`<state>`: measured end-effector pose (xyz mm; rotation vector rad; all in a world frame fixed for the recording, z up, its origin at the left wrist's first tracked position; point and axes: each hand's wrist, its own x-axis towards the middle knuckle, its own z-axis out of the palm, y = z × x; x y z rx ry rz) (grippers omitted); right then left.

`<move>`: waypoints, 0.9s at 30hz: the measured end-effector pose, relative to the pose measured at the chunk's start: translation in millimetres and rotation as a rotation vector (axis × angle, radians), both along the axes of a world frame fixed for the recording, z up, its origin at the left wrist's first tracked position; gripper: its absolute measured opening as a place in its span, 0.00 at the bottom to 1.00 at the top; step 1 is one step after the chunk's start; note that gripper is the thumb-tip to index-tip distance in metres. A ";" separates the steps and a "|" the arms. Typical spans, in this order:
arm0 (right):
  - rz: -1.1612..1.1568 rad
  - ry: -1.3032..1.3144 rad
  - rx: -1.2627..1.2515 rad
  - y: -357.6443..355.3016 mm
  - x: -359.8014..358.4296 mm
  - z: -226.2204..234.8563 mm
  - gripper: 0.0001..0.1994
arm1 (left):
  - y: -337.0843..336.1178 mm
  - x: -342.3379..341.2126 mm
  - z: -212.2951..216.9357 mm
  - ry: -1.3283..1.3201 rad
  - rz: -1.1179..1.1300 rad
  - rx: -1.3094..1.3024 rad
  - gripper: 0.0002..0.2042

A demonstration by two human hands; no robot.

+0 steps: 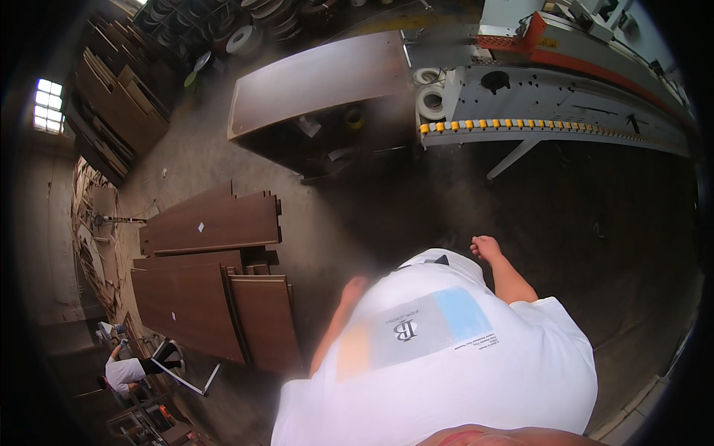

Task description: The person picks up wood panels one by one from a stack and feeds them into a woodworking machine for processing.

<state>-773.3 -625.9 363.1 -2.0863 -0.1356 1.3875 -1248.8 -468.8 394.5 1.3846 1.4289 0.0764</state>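
Observation:
My right hand (pixel 485 247) hangs in front of my white shirt, over the dark floor. Its fingers are curled in, and nothing shows in them. On the other side, my left hand (pixel 355 288) hangs beside the shirt, smeared by motion, so its fingers cannot be made out. Closest to it are stacks of brown boards (pixel 256 312) lying to the left. Neither hand touches any of the things around.
Ahead stands a brown-topped workbench (pixel 320 82). Right of it runs a long machine with yellow rollers (pixel 520 125) and a slanted leg. More boards (pixel 123 89) lean far left. Another person (pixel 128 372) bends near a metal frame (pixel 190 383) at lower left.

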 end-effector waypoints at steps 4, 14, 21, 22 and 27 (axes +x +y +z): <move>0.182 -0.022 0.146 28.6 -85.9 6.7 0.13 | -61.5 -81.9 -32.4 -0.160 0.055 0.123 0.19; 0.486 -0.335 0.084 41.1 -220.0 55.3 0.15 | -113.7 -294.0 -84.3 -0.077 0.422 -0.301 0.11; 0.548 -0.446 -0.063 0.7 -224.1 37.7 0.16 | -61.4 -310.7 -95.8 -0.189 0.668 -0.414 0.10; 0.533 -0.411 -0.083 -3.2 -222.8 30.3 0.17 | -51.9 -301.1 -89.3 -0.176 0.650 -0.383 0.11; 0.594 -0.362 -0.078 9.8 -216.1 -16.3 0.16 | -15.0 -233.0 -41.9 -0.282 0.628 -0.295 0.12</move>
